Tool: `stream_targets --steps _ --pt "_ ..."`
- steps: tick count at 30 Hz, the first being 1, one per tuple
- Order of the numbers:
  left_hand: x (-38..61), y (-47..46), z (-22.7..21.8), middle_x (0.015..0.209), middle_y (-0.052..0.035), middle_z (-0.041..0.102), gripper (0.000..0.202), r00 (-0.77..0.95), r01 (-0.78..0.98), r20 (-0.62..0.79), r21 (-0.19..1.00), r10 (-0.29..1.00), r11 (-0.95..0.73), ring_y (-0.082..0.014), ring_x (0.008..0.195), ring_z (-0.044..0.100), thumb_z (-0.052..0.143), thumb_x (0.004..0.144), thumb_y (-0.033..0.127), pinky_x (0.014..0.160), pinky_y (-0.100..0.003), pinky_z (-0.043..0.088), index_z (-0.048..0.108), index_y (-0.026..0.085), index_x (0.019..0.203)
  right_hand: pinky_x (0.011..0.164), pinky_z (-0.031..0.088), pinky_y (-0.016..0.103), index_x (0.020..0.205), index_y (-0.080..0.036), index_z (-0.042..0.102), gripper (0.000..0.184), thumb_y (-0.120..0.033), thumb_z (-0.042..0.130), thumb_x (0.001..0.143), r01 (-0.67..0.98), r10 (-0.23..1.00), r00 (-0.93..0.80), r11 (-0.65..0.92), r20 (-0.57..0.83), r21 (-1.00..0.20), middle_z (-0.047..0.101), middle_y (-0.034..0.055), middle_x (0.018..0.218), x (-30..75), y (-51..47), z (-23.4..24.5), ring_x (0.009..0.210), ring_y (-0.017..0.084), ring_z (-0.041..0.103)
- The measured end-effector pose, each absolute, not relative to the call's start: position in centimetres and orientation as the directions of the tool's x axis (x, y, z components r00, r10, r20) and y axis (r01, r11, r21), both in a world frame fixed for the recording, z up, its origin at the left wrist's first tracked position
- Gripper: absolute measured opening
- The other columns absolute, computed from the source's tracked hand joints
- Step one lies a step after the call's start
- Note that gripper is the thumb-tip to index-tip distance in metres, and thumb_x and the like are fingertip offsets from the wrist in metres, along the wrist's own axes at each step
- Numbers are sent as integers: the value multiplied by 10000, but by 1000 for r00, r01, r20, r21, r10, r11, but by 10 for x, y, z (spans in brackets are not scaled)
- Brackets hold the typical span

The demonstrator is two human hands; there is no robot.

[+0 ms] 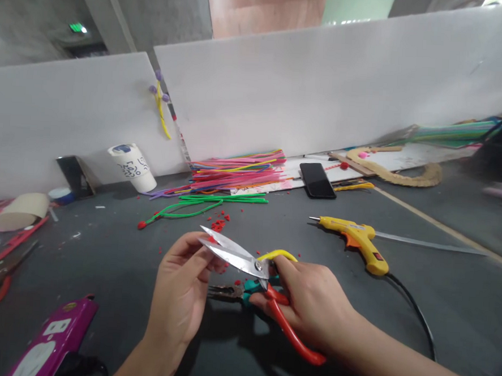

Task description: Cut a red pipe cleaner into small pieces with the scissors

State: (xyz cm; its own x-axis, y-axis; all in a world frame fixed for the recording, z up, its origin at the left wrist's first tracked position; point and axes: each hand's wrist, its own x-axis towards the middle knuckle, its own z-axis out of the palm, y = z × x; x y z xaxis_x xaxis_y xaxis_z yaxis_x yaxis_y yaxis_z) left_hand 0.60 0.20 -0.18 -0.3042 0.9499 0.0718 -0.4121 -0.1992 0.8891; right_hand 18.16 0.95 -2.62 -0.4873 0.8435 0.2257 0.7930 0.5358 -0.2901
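My right hand [312,302] grips scissors [246,258] with a yellow and a red handle, the silver blades slightly parted and pointing left. My left hand [183,289] is closed in a pinch at the blades, holding something small and red that I cannot make out. Pliers with teal handles [234,291] lie on the dark table just under both hands. Red scraps [218,224] are scattered beyond the blade tips.
A yellow glue gun [360,240] with a black cord lies to the right. Green pipe cleaners [203,203], a pink and multicoloured bundle [239,173], a black phone [317,179] and a tilted paper cup [133,166] sit further back by white partition boards. A purple power strip [55,337] is at lower left.
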Motion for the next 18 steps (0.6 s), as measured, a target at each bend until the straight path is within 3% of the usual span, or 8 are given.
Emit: stream_targets --steps 8,18 --pt "5 0 -5 647 41 615 29 -311 -395 103 890 945 -227 -52 548 529 678 677 180 549 -147 453 658 195 692 462 198 269 721 -176 491 387 -533 379 820 807 824 -485 550 291 -213 601 43 577 180 12 -30 495 183 556" --pt "4 -1 -6 622 30 614 21 -309 -375 112 898 944 -229 -61 557 537 663 694 181 563 -153 456 657 182 675 457 184 279 712 -177 491 407 -536 343 832 826 840 -481 530 250 -194 611 50 567 176 10 -28 484 193 565"
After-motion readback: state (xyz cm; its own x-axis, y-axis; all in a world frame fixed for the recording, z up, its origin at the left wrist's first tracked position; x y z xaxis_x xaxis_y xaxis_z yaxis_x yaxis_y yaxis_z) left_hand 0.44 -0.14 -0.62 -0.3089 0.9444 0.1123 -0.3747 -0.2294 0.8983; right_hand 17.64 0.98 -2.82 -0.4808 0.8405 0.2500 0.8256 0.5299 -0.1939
